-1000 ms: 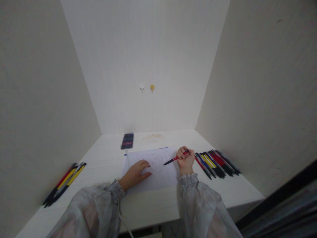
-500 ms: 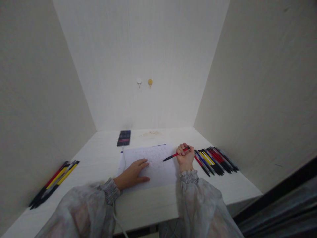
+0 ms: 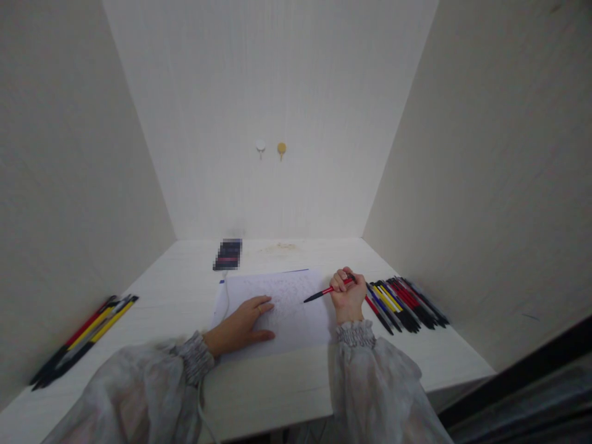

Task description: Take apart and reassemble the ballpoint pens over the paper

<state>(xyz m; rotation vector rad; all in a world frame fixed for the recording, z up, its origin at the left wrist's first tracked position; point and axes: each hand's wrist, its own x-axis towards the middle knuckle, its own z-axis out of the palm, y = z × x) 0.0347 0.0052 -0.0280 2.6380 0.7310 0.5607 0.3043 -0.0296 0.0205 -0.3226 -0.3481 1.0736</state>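
My left hand (image 3: 245,325) lies flat on the left part of a white sheet of paper (image 3: 296,336), fingers stretched and thumb apart. Small scribbled marks cover the upper part of the sheet. At the right edge of the paper, my right hand (image 3: 348,297) is closed around a red pen (image 3: 326,290) with a black front end. The pen slants down to the left, its tip over the sheet; whether the tip touches the paper I cannot tell. A thin white cable (image 3: 227,299) runs over the paper's left side and passes under my left hand or wrist.
Several pens (image 3: 402,302) in red, yellow, blue and black lie in a row on the right. More pens (image 3: 86,336) lie along the left wall. A blurred dark phone-like device (image 3: 228,254) is at the back. Walls enclose the desk; two hooks (image 3: 282,148) hang on the back one.
The view has shifted slightly, so the pens at left and the device sit a little further left. Both hands keep the same pose, with the red pen still in my right hand.
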